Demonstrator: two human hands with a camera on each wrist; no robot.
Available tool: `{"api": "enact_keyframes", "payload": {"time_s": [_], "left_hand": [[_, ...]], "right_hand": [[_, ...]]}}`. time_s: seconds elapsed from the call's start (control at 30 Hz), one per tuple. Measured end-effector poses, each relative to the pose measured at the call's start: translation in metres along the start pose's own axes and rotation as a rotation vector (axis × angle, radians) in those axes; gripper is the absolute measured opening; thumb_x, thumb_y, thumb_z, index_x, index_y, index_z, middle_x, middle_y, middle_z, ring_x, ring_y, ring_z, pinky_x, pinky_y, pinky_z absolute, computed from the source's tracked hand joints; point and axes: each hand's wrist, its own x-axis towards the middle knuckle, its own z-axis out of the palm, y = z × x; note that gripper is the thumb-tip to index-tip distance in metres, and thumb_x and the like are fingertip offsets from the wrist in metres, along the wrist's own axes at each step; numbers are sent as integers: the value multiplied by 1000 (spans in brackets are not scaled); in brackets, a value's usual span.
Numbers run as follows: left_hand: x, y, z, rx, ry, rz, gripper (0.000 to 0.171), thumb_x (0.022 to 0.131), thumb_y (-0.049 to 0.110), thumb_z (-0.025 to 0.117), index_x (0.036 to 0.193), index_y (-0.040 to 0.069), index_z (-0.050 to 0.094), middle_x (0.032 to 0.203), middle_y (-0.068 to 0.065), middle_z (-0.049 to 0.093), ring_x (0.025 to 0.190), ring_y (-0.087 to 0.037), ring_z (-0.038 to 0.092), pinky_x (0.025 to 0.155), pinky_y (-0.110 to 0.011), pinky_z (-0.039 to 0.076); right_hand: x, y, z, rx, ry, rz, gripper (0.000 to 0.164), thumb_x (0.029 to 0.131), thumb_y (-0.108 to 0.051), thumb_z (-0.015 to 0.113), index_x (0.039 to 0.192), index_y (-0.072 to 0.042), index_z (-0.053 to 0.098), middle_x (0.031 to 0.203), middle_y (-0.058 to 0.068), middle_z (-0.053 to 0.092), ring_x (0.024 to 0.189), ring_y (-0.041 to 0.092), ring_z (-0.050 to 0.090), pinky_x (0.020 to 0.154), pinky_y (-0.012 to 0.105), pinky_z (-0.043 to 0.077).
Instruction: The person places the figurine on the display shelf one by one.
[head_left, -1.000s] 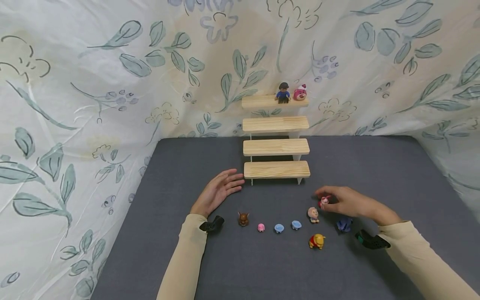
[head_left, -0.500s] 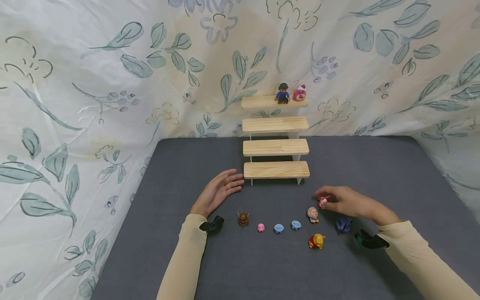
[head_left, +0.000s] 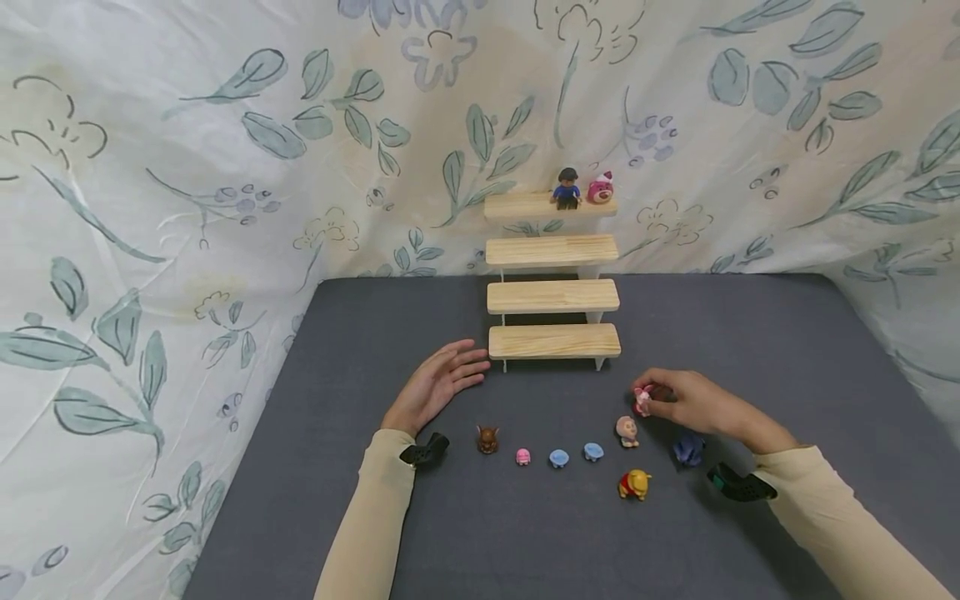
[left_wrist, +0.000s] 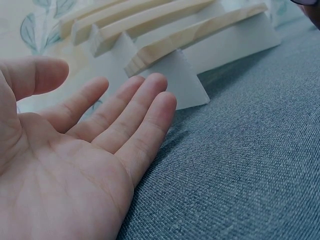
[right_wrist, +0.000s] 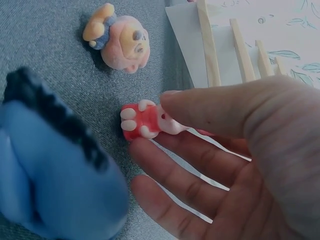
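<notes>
past the shelf's right edge (head_left: 616, 342), right hand (head_left: 701, 403) pinches pink-red figurine (right_wrist: 145, 120)

1. Right wrist view: right fingers (right_wrist: 200, 111) hide part of the small red-and-pink toy figure's (right_wrist: 143, 119) head.
2. Blue, dark-maned toy (right_wrist: 75, 175): blurred, cut off at left.
3. Left wrist view: dark shape (left_wrist: 309, 7), cropped at the upper-right corner, unidentifiable.

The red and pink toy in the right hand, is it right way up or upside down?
Upright: the red toy has its feet toward the grey table and its head above them in the right hand.
</notes>
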Motion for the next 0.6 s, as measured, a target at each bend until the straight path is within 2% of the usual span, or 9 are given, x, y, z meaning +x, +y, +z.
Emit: {"api": "enact_keyframes", "payload": {"time_s": [0.3,0.6], "left_hand": [[1,-3,-2,-13,0,7,54,112,26,36,159,0,23,160,-27,34,132,-24,57,113,-36,48],[1,-2,-1,-8,-5,6,54,112,25,36,159,-1,23,159,-27,35,134,-26,56,114,-37,48]], "right_hand": [[1,3,1,13,10,-5,24,102,-17,62,123,-8,67,114,6,73,97,11,71,78,26,57],[1,0,1,10,76,-10,22,102,-18,62,121,-7,66,113,7,73,100,16,70,76,28,57]]}}
